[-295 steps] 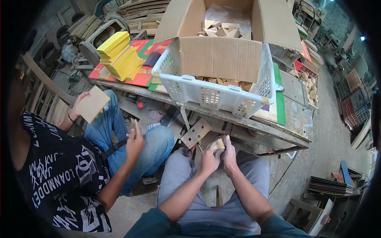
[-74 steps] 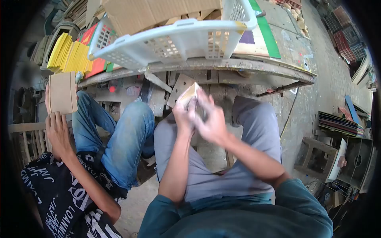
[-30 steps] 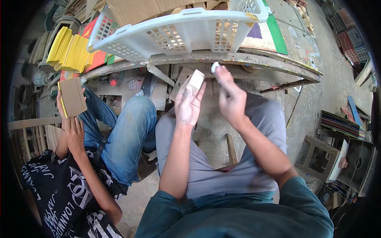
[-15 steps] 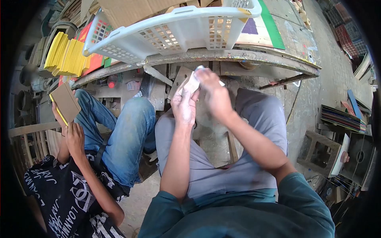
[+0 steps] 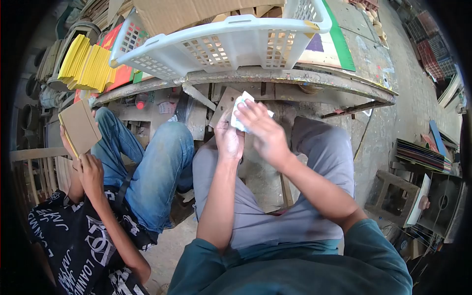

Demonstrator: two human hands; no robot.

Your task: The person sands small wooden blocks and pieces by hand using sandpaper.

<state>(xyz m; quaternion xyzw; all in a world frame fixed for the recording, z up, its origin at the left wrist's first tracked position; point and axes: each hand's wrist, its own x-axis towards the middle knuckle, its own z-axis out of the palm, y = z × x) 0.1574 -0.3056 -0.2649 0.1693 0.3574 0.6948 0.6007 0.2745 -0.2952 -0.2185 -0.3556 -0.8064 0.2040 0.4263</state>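
Note:
Over my lap, my left hand grips a small pale flat piece from below. That piece is mostly hidden by a white sheet with faint bluish marks, which looks like a cloth or a sheet of paper. My right hand, a little blurred, presses the sheet down with its fingers laid across it. A corner of the sheet sticks out past the right fingers. Just behind my left hand is a brown board with small holes.
A white plastic basket with cardboard and wood pieces stands on the worn bench ahead. Stacked yellow-edged boards lie left. Beside me, a seated person in jeans holds a brown panel with a yellow edge.
My right hand has shifted slightly down and toward me over the piece, and more of the white sheet shows. The other person's panel is tilted a little differently. The whole view has shifted slightly.

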